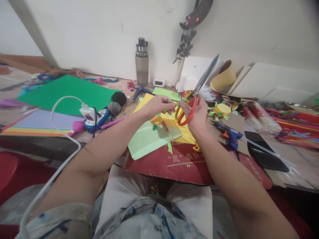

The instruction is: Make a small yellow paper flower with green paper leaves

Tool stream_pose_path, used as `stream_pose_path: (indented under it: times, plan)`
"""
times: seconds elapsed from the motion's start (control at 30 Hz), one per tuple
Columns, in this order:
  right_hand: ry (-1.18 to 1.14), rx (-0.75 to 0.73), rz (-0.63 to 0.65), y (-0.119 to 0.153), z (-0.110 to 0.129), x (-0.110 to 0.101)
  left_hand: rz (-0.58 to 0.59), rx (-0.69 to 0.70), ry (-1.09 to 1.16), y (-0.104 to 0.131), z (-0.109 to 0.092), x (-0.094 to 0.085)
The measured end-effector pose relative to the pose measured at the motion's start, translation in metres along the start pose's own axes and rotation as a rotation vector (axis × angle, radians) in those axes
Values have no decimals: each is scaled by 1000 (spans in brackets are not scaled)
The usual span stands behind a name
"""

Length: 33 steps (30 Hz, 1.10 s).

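Red-handled scissors [205,77] in my right hand [199,111], a green paper strip [176,103] between both hands

I have the tips of my left hand [160,105] pinched narrow on one end of the green paper strip. My right thumb and forefinger meet its other end, while the rest of that hand curls around the scissors. Their blades slant up and away to the right, and the red and yellow loops hang by my palm.

The strip is held above the work surface, over a spread of yellow paper [187,136] and a pale green sheet [149,141]. These lie on a red board [186,169] with printed characters, at the edge nearest my lap. To my right are a yellow disc [222,109] with green tabs, a blue glue gun [232,141] and a flat black slab [266,151]. To my left lie a dark green sheet [72,94] and a black ball [119,98]. By the wall, a grey water bottle [142,68] stands beside a small white digital clock [159,82].
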State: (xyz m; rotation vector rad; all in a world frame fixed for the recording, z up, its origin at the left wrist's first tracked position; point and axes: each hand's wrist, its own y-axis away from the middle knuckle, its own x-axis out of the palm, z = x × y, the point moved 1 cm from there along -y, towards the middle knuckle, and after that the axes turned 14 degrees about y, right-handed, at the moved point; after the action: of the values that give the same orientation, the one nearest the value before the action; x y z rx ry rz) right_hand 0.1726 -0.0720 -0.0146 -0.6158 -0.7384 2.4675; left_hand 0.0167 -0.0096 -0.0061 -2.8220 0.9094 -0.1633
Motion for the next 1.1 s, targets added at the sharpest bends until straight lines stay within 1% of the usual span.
stream_pose_path:
  times: [0.23, 0.4, 0.5, 0.67, 0.77, 0.87, 0.97, 1.1]
  plan:
    - [7, -17, 14, -1, -4, 0, -25, -11, 34, -3, -1, -7]
    - [-73, 3, 62, -1, -9, 5, -60, -16, 64, -3, -6, -13]
    - [-113, 11, 83, 0, -7, 7, -78, -31, 137, -4, -7, -14]
    - [-102, -8, 55, 2, -3, 6, -124, -79, 317, -4, -2, -5]
    - [-59, -28, 11, 3, -4, 5, -155, -63, 454, -4, 2, 4]
    - [-22, -27, -36, 4, -6, 6, -150, -38, 563, -1, 4, 12]
    - [-40, -24, -68, 4, -9, 8, -133, -36, 603, 1, 3, 17]
    - [-71, -19, -85, 4, -11, 11, -141, -11, 587, 1, 6, 19]
